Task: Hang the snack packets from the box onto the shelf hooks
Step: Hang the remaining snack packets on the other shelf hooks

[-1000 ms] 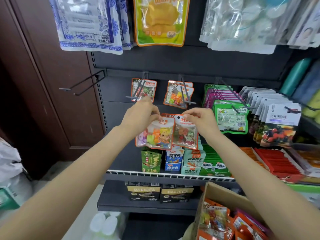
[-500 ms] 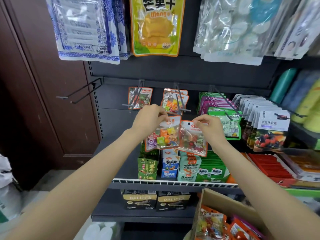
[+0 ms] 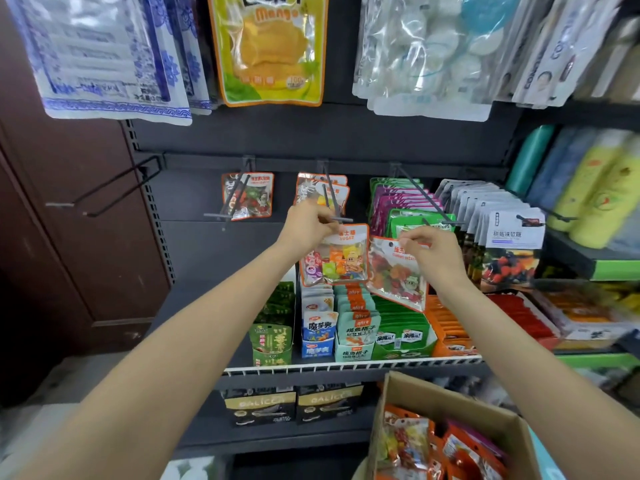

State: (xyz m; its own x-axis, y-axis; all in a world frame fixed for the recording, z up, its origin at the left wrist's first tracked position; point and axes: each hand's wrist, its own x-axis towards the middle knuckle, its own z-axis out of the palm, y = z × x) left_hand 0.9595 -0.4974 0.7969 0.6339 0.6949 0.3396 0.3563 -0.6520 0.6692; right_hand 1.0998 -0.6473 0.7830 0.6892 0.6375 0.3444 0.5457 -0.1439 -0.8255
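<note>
So the person is mid-hang here, one packet in each hand. The left hand point(image 3: 306, 225) has its fingers point(image 3: 320, 220) pinched on the top edge of a small orange-bordered clear candy packet with a cartoon character and "SUGAR" printed on it point(image 3: 337, 258), and it's holding that top edge right at the tip of the middle black metal peg hook point(image 3: 334, 209). Looks to me like the hang hole is being lined up with the hook's end, but I can't tell if the tip is through the hole yet.

The right hand point(image 3: 431, 251), just right of that hook and a bit lower, is pinching the top corner of a second orange-bordered clear packet of red and green gummies point(image 3: 396, 275), which dangles tilted in front of the shelf stock. That one is just waiting its turn, I'd guess.

Further back on the same hook there are already a couple of matching packets point(image 3: 323, 190), and one more on the hook to the left point(image 3: 247, 195). The open brown cardboard box point(image 3: 450, 400), well below the hook at the bottom of the view, has plenty more packets in it, so the job's nowhere near done.

Next move, as I see it: slide the SUGAR packet back along the hook, let go, then bring the right-hand packet to a hook tip.
</note>
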